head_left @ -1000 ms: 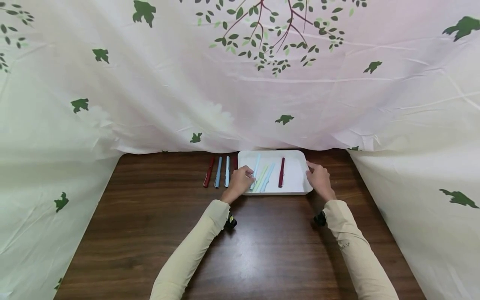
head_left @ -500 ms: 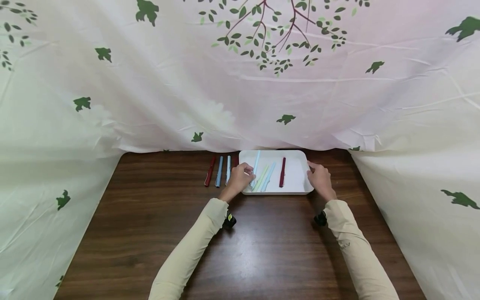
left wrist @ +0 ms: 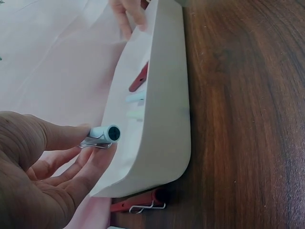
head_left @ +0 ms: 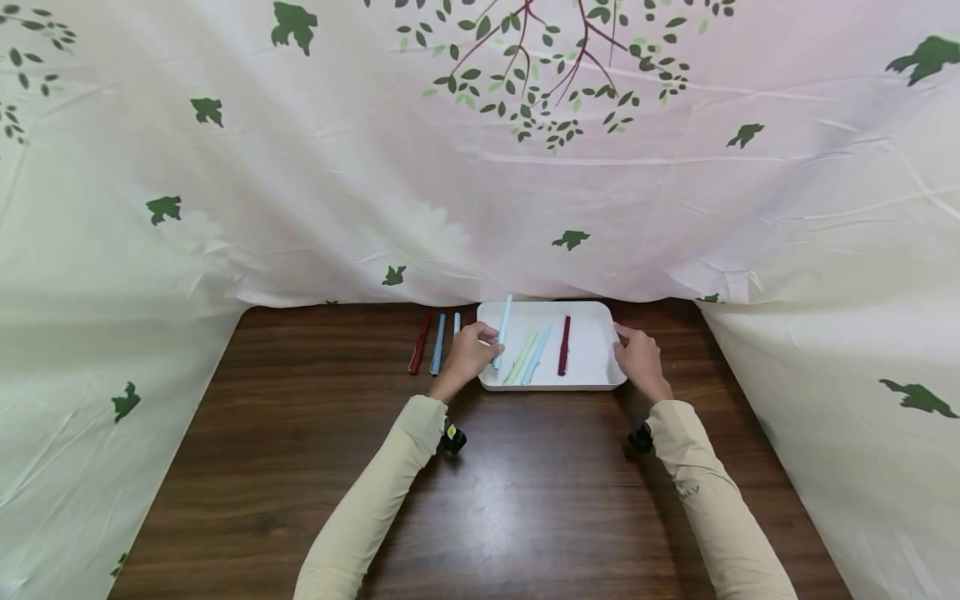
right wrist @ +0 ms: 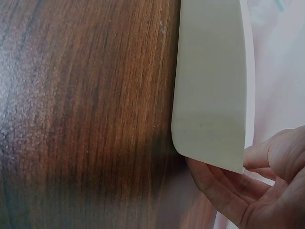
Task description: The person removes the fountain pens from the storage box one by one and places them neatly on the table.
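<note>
Big leafy-print sheet (head_left: 480, 167) draped all round, walling in a dark wood tabletop (head_left: 525, 500). White tray (head_left: 592, 367) parked at the far edge, probably to corral the pens: pale green, blue and maroon pen (head_left: 563, 345) lying inside. Red pen (head_left: 419, 343) and blue pen (head_left: 436, 343) lined up just left of it. Right hand (head_left: 639, 358) curled on the tray's right rim, likely steadying it. Left hand (head_left: 468, 354) pinching a light blue pen (head_left: 502, 332) tilted up over the tray's left edge, clip end nearest the wrist cam (left wrist: 105, 135).
</note>
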Demonstrator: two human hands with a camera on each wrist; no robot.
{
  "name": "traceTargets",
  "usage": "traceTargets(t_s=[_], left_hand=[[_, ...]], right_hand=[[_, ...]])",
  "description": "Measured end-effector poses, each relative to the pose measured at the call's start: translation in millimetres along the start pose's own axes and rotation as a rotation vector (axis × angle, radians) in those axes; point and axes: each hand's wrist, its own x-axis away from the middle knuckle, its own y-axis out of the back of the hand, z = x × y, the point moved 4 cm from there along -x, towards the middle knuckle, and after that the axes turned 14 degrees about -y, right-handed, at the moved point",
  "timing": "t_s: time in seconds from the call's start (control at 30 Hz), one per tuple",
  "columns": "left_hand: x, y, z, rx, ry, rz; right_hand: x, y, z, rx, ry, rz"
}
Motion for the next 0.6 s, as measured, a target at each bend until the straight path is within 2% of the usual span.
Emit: traceTargets(t_s=[0.23,0.37,0.6], left_hand=[[3.0,13.5,2.1,0.006,-0.021,-0.033],[7.6,22.6,7.0,0.027,0.006,-0.044],[14.4,38.2,19.1,0.004,0.053,-0.071]], right_hand=[[0.3,0,1,-0.008,-0.003,0.003],[0.8,0,1,-0.006,-0.004,0.006],[0.3,-2,1,-0.006,-0.002,-0.003]])
